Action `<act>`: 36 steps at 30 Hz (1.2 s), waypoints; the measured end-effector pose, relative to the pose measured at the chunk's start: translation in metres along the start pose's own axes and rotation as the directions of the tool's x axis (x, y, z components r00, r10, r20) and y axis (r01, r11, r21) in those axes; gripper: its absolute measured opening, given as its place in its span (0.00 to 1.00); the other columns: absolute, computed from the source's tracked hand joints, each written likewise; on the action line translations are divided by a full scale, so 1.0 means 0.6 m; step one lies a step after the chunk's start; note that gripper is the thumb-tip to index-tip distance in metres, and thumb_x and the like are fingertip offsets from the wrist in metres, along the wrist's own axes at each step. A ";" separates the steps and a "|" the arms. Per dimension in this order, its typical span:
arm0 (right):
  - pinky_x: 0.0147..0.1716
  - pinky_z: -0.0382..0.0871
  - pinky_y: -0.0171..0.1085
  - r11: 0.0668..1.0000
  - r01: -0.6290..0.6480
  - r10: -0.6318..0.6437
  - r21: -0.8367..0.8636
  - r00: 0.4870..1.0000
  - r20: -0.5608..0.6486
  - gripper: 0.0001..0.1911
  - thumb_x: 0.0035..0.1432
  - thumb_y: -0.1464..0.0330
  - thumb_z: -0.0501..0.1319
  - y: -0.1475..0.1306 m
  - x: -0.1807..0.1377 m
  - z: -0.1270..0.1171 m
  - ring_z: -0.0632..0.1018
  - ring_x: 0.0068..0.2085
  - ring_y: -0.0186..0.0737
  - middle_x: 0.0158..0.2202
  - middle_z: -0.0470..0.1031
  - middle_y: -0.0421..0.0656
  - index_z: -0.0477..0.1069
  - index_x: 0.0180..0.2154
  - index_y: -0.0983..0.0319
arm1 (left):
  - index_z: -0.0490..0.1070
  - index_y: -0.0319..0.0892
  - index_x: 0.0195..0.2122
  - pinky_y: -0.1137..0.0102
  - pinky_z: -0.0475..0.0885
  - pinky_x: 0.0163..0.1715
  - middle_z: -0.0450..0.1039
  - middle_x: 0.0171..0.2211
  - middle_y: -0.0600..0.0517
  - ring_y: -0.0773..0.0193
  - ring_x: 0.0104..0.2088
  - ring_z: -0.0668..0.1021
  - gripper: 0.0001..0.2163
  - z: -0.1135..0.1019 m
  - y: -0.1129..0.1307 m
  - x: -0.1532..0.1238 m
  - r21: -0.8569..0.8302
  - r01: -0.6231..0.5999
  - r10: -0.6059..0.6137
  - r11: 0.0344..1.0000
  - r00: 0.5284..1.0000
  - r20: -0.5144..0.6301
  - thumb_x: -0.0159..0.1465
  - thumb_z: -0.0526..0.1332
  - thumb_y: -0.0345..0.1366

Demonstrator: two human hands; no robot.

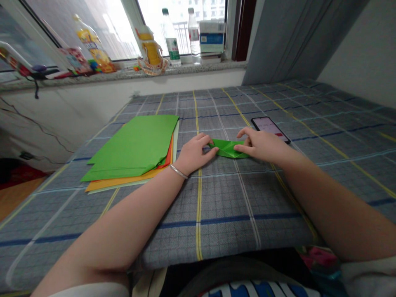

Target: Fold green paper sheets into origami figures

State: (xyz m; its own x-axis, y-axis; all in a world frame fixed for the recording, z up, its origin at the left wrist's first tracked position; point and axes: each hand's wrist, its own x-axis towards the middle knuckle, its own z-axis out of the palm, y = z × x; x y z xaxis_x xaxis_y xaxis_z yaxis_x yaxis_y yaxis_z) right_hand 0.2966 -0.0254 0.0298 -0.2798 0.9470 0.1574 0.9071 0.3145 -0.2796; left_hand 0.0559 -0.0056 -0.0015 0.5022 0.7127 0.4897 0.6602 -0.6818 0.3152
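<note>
Hands point(195, 153) point(262, 145) on folded grn ppr point(227, 150); btls point(173, 46) on sill point(185, 71), contents unclear.

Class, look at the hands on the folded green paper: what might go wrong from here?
The folded paper is small and under both the left hand and right hand, so a crease might slip askew. The phone lies right beside the right hand, which might nudge it. The left wrist is close to the uneven stack and could shift its sheets.

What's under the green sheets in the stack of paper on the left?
Edges of red paper, orange paper and pale paper stick out, with checked cloth around the stack. The covered middles and the sheet count can't be seen.
</note>
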 end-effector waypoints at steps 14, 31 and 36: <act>0.28 0.63 0.37 0.980 0.002 -0.012 0.198 0.998 0.054 0.11 0.55 0.59 0.62 0.040 0.016 0.003 0.75 0.29 0.38 0.27 0.77 0.39 0.76 0.29 0.59 | 0.69 0.41 0.26 0.67 0.68 0.39 0.72 0.26 0.52 0.63 0.32 0.73 0.14 0.013 -0.036 0.015 -0.159 0.250 -0.258 0.955 0.966 -0.032 0.65 0.56 0.43; 0.31 0.63 0.36 0.985 0.045 -0.056 0.164 0.997 0.061 0.14 0.62 0.56 0.55 0.029 0.030 0.060 0.75 0.34 0.40 0.34 0.78 0.42 0.72 0.35 0.60 | 0.73 0.41 0.30 0.58 0.66 0.42 0.75 0.30 0.45 0.53 0.36 0.75 0.18 0.002 -0.059 0.012 0.406 0.267 -0.336 0.874 0.936 0.109 0.68 0.47 0.42; 0.35 0.65 0.39 0.993 0.096 -0.098 0.063 0.995 0.027 0.17 0.60 0.55 0.57 0.023 0.031 0.061 0.76 0.37 0.43 0.38 0.78 0.45 0.73 0.41 0.60 | 0.76 0.39 0.30 0.56 0.66 0.44 0.75 0.33 0.41 0.51 0.40 0.74 0.18 0.007 -0.049 -0.003 0.524 0.135 -0.179 0.841 0.983 0.033 0.66 0.50 0.41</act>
State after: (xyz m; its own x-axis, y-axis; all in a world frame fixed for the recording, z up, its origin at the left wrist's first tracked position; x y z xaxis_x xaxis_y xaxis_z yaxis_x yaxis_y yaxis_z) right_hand 0.2924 -0.0009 -0.0056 -0.3753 0.9132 0.1586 0.8544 0.4072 -0.3228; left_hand 0.0381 0.0139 -0.0153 0.3947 0.8281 0.3982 0.9156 -0.3906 -0.0953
